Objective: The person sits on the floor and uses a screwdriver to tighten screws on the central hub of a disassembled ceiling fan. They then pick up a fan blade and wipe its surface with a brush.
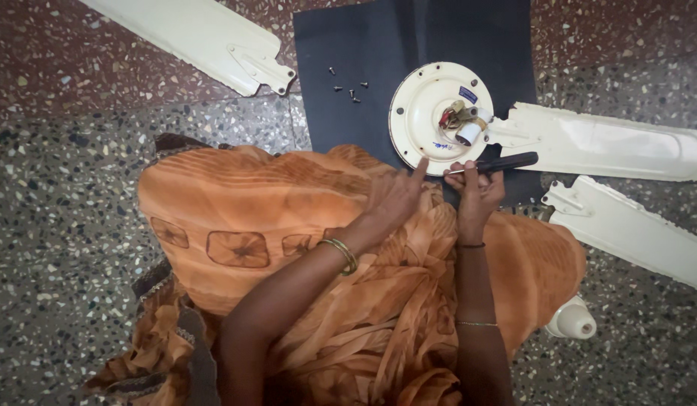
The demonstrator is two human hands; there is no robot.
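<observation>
A cream round ceiling-fan motor housing (pixel 424 105) lies on a dark mat (pixel 348 68), with wires and a white capacitor at its centre. My right hand (pixel 476 192) grips a black-handled screwdriver (pixel 506 162) held level at the housing's near rim. My left hand (pixel 397 195) rests by the rim with its index finger pointing up against the housing edge. Several small screws (pixel 348 89) lie loose on the mat to the left of the housing.
Cream fan blades lie on the speckled floor: one at top left (pixel 206 37), one attached at the right (pixel 612 143), one at lower right (pixel 634 233). A cream cup-shaped canopy cover (pixel 574 319) sits beside my orange-draped knee.
</observation>
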